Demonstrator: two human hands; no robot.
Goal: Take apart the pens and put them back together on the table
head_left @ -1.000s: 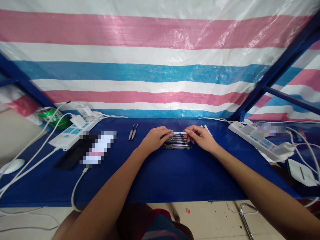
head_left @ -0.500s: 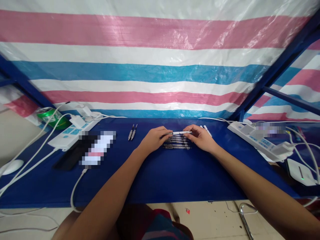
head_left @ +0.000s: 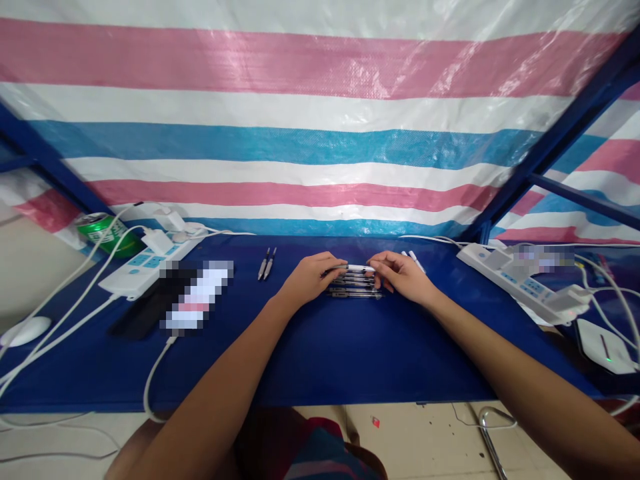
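My left hand (head_left: 311, 275) and my right hand (head_left: 403, 275) meet at the middle of a blue table (head_left: 320, 347). Between them they pinch a slim pen (head_left: 356, 268), dark at its left end and white at its right, held level just above a row of several pens (head_left: 354, 288) lying side by side on the table. Both hands have their fingers closed on the pen's ends. Two dark pen parts (head_left: 267, 263) lie to the left of my left hand, and two white pieces (head_left: 416, 259) lie behind my right hand.
A white power strip (head_left: 145, 267) with chargers and cables is at the left, beside a green can (head_left: 103, 232) and a dark phone (head_left: 150, 307). Another power strip (head_left: 525, 287) and a white box (head_left: 603, 345) stand at the right. A striped tarp (head_left: 310, 120) hangs behind.
The pen's white right end first slid out to the right, then came back toward the left end. Both hands stayed over the row of pens.
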